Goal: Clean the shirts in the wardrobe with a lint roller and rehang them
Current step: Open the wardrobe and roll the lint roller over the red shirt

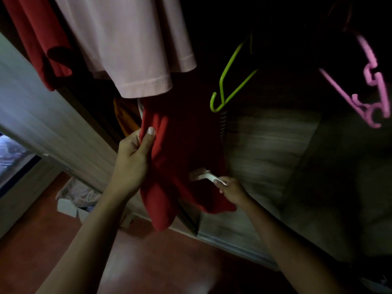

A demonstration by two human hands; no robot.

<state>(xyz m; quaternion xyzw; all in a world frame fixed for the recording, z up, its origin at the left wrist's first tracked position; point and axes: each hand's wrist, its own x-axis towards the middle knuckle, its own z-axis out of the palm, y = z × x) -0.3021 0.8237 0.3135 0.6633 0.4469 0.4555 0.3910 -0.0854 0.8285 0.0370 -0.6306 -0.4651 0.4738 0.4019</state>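
Step in hand: the red shirt [180,149] is being rolled; the lint roller [200,174] lies against its lower front, so this one looks mid-clean, not finished.
Left hand: the left hand [132,153] has its fingers [149,137] closed on a fold at the red shirt's left edge, thumb on top, holding the cloth taut.
Right hand: the right hand [232,190] has its fingers closed round the white handle of the lint roller, at the red shirt's lower right.
Where the shirt is: it hangs down in front of the open wardrobe, its hem low and bunched; whether a hanger carries it I cannot tell, the top is hidden in shadow.
Done so far: no telling from here which shirts are already cleaned.
Left to do: likely the pink shirt [135,47] above the red shirt and another red garment [40,39] up to its left, both hanging; then rehanging.
Spare hangers: a green hanger [231,81] just right of the red shirt and a pink hanger [373,81] far right look bare.
Wardrobe: a dark interior behind the red shirt, with a pale wood-grain panel [265,145] to its right.
Room: reddish floor [148,262] below the red shirt; a white box [72,206] holding pale cloth sits on it, lower left. Dim light, some blur.
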